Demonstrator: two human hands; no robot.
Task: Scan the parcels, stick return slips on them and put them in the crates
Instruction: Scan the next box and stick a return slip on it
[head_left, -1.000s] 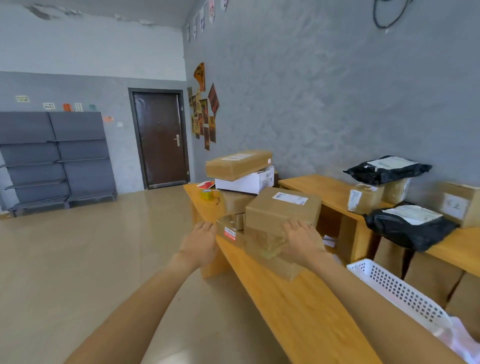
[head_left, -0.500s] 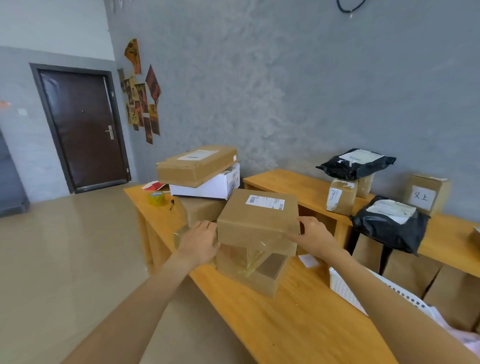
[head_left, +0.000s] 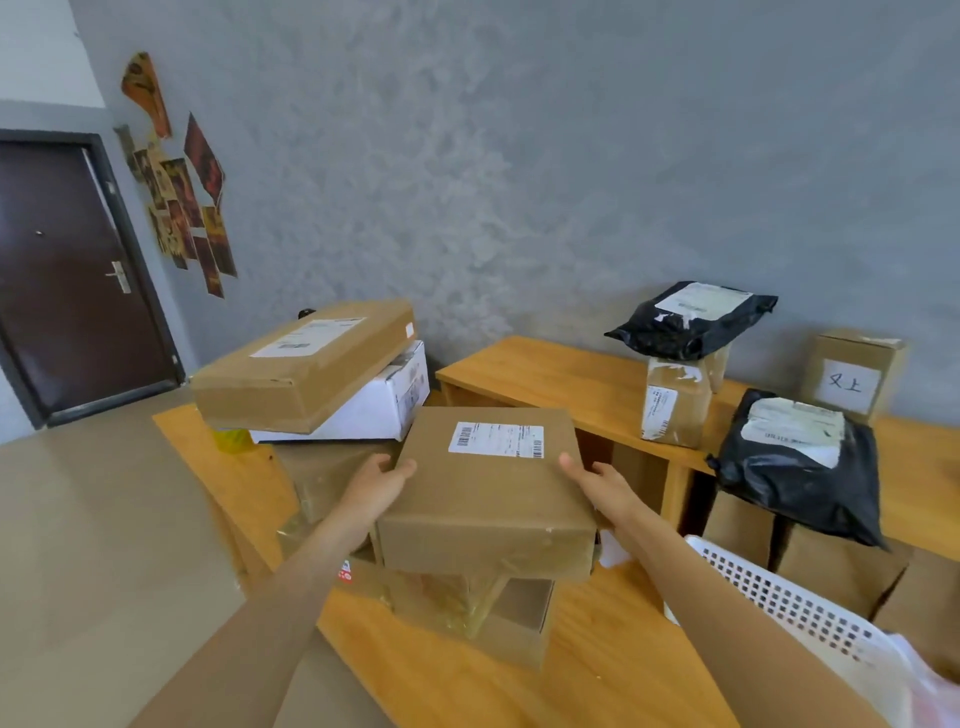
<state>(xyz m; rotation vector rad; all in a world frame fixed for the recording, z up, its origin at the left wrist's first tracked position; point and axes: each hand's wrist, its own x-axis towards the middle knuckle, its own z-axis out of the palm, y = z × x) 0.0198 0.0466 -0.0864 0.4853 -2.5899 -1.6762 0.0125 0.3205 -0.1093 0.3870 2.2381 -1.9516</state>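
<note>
While the long brown carton (head_left: 304, 364) sits on a white box (head_left: 384, 400) at far left, I see my left hand (head_left: 376, 486) clasping one side of the labelled parcel (head_left: 488, 493) and my right hand (head_left: 602, 483) clasping the other. It is raised just above a taped box (head_left: 478, 608) on the counter (head_left: 597, 670). At right, the white crate (head_left: 769, 597) lies beside black mailer bags (head_left: 800, 467).
</note>
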